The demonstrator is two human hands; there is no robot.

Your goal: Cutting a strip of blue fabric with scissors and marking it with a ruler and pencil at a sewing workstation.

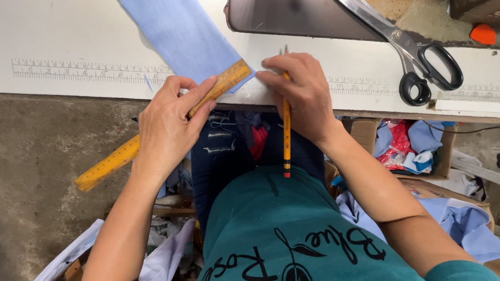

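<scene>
Diagonally, ruler point(165, 127) toward upper right.

1. Cardboard box point(370, 135): brown, open-topped, below the table point(68, 11) edge at right; holds blue and red cloth scraps point(403, 146).
2. Second cardboard box point(430, 190): brown, lower right, partly covered by light blue cloth point(468, 223).
3. No labels, signs or screens seen.
</scene>
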